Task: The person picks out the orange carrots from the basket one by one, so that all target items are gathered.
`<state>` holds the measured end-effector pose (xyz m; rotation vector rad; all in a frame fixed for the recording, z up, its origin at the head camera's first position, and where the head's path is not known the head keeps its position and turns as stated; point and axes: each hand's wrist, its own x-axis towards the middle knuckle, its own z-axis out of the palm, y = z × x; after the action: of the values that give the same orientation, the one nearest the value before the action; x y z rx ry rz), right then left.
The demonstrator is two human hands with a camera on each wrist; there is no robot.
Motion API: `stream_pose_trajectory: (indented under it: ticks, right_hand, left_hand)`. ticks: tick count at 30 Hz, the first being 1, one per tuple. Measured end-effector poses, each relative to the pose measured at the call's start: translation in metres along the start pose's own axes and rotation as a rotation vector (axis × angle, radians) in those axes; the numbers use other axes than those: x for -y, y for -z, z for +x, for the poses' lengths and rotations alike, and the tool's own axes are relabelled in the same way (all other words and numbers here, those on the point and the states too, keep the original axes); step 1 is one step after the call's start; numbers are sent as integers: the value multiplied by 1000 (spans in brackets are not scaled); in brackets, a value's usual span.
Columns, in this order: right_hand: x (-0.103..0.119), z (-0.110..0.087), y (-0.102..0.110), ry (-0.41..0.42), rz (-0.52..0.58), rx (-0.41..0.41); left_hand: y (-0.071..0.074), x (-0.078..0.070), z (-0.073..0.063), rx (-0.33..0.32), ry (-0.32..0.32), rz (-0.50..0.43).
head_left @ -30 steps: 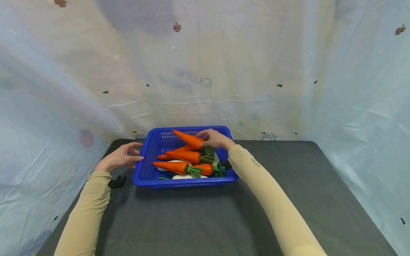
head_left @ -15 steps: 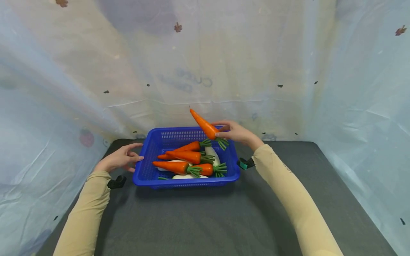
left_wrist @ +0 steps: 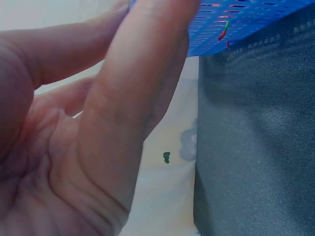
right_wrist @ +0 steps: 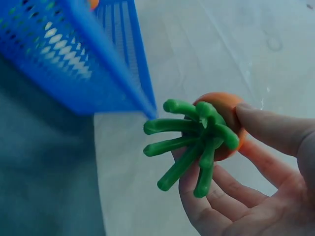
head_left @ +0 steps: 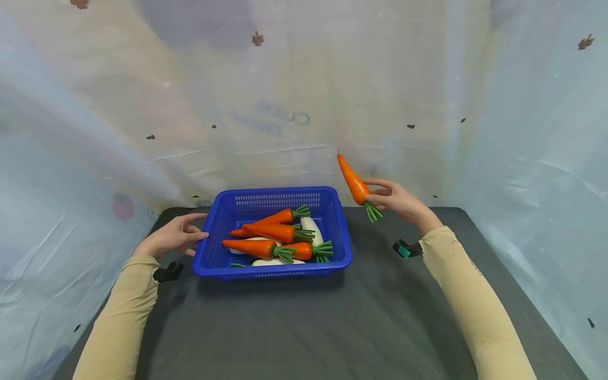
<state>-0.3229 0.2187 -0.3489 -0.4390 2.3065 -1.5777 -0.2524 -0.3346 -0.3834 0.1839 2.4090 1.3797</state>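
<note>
In the head view, my right hand pinches an orange carrot by its thick end, between thumb and fingers. The carrot hangs in the air right of the blue basket, its tip pointing up and left. Its green stem stubs face the camera in the right wrist view. My left hand is at the basket's left rim, thumb and fingertips touching it, fingers loosely bent. Several carrots and white radishes lie in the basket, the radishes partly hidden beneath.
The basket stands near the back of a dark grey table. Pale printed plastic sheeting hangs behind and at both sides. A black strap with a green patch is on the right wrist; another black strap is on the left.
My right hand has lifted the carrot out of the basket and carried it right, past the rim. The left hand stays at the left rim. The head view has shifted slightly.
</note>
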Motion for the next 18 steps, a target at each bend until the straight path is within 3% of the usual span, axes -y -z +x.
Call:
stream_pose_trajectory:
  ticks: [7,18]
  right_hand:
    - [-33,-20,17,-53,32,-26]
    - [-78,-34,12,-127,-5,-20]
  left_hand:
    - [1,4,1,-3,-2,-16]
    - [2,9,1,-10,-13,-53]
